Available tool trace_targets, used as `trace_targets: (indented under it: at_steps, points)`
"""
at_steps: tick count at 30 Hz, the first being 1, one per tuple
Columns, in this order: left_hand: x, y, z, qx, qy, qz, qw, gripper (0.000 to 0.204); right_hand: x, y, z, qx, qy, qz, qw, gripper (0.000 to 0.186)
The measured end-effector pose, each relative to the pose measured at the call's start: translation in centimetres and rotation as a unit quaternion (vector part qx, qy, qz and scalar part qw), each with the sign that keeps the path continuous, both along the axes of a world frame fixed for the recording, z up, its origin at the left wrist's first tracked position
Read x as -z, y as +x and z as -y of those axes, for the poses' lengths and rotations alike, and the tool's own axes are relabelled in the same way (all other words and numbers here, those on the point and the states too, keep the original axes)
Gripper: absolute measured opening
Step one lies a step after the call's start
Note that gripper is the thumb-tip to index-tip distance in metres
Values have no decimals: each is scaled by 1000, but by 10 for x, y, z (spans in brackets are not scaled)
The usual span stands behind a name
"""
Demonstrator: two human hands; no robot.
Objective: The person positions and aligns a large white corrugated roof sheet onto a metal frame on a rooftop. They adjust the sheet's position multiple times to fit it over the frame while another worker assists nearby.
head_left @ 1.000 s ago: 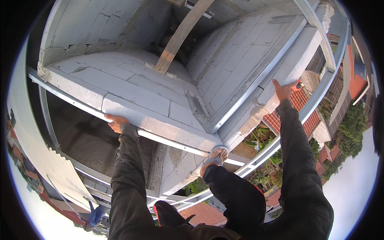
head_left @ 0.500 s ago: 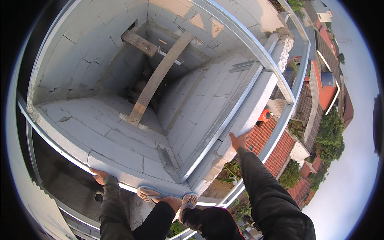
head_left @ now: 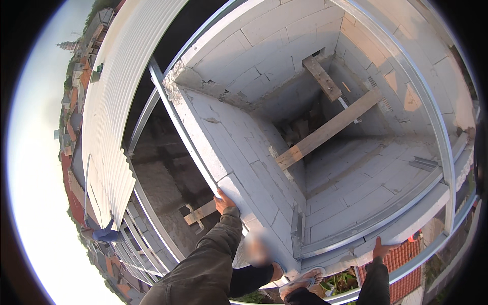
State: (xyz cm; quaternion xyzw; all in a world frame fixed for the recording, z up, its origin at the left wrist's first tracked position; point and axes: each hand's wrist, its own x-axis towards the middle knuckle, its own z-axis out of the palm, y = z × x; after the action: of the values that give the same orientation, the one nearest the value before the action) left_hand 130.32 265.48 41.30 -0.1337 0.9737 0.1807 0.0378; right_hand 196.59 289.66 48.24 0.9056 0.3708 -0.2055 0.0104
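My left hand (head_left: 224,202) grips the outer edge of the left block wall (head_left: 244,198), beside a thin metal strip that runs along it. On the near right side, my right hand (head_left: 382,249) holds the outer edge of the other wall top (head_left: 406,226), thumb pointing up and fingers over the side. Both walls are pale grey block and meet at a corner by my sandalled feet (head_left: 305,281). Along the right wall top lies a metal channel (head_left: 376,229). Between the walls drops a deep shaft, its bottom dark.
A wooden plank (head_left: 330,129) spans the shaft, and a shorter board (head_left: 323,79) juts from its far wall. Curved-looking metal framing (head_left: 432,101) crosses at right. White corrugated roofing (head_left: 127,66) lies left; another person (head_left: 104,234) is by its lower end. Tiled roofs (head_left: 404,262) are far below.
My view has swung left, so the shaft sits further right and the corrugated roofing has come in. Both hands stay on the wall edges. My body leans differently over the corner.
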Motion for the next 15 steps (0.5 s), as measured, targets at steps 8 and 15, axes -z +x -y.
trace_targets:
  at_steps: [8, 15]
  points:
    - [-6, -9, -1, -33, -10, 56, 998, 102, 19, 18, 5, 1, 19, -6, 1000, 144]
    - [-33, -213, -79, -49, 85, -3, 995, 110, 40, 46, -5, -26, -10, 65, 998, 149]
